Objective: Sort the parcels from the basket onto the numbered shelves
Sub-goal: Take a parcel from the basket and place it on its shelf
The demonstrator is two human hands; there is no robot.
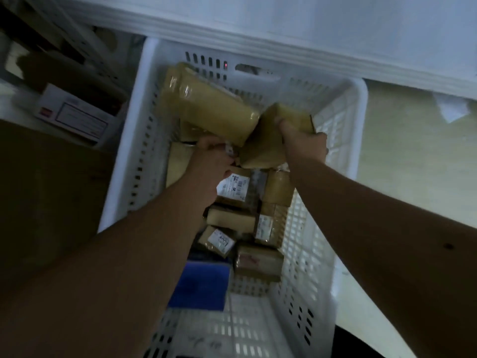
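I have a parcel in each hand, both lifted clear of the pile so I can turn them toward me and look for a shelf number. My left hand (214, 161) curls round the near end of the long tape-wrapped parcel (209, 104), which points off to 11 o'clock. My right hand (302, 143) clamps fingers and thumb over the squarer brown parcel (271, 135), whose corner touches the long one at 12 o'clock. Below, the white basket (358, 120) holds more parcels, white labels up, the clearest being the labelled one (232, 186) under my left wrist. The print on it is too blurred to read, possibly a barcode. A white box (74, 116) sits outside at 10 o'clock.
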